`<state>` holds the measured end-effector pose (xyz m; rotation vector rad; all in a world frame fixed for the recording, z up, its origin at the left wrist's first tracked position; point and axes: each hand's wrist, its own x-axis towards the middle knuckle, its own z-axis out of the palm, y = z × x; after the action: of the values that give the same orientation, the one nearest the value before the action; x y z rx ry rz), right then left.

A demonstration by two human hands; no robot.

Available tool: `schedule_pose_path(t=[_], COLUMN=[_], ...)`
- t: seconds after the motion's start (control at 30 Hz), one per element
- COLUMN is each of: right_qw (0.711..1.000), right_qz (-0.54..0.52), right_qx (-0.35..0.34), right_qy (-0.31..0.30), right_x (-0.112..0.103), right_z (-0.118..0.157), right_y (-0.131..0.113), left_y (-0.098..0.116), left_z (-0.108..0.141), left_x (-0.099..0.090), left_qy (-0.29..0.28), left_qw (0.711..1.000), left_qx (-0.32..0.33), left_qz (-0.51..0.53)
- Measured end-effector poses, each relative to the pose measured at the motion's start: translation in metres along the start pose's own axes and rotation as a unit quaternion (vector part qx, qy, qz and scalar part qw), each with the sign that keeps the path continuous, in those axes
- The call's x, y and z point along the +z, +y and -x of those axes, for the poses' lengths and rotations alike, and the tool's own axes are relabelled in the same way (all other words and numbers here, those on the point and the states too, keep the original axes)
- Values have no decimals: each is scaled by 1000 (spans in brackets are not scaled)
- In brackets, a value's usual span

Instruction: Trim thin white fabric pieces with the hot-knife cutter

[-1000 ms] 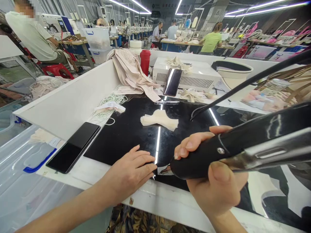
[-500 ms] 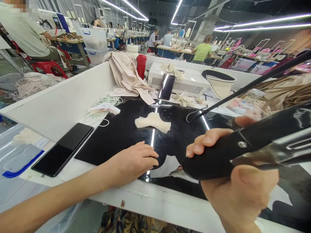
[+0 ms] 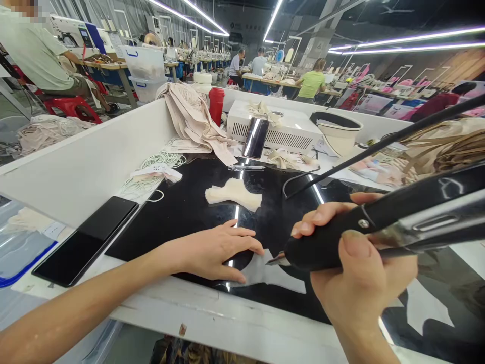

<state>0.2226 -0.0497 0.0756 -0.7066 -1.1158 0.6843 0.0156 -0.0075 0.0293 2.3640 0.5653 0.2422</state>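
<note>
We see a black tool (image 3: 310, 251) above the near side of a glossy black board (image 3: 182, 207), gripped by the right hand (image 3: 359, 283), whose fingers curl around it with the thumb along its near side. The left hand (image 3: 217, 250) lies palm down and grasps nothing, its fingers loosely spread and its thumb and forefinger at the left end of a white piece (image 3: 284, 279) on the board. We judge that the pointed metal tip (image 3: 279, 260) could nick a fingertip if either hand slipped (it sits just beside the forefinger), and that the piece could skid, the board being smooth and the left hand's hold light. We cannot tell whether tip and piece touch. The tool points leftward, toward the left hand, and slightly down; its long axis climbs from the tip to the right edge of the view. The piece's long axis runs roughly left to right, near the board's front edge, its right end slightly closer to us.
</note>
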Motion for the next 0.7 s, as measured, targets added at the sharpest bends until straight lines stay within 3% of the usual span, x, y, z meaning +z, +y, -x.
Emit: schedule_pose_path(t=[0.43, 0.7], right_qw=[999, 998], right_qz=[-51, -52], right_qx=[13, 6], right_qy=[12, 26], right_x=[11, 15], right_z=[2, 3], right_y=[12, 11], left_y=[2, 2], left_z=[-2, -3], left_x=[8, 9], left_qy=[37, 31], left_qw=[999, 999], left_qx=[23, 16], left_qz=[-13, -18])
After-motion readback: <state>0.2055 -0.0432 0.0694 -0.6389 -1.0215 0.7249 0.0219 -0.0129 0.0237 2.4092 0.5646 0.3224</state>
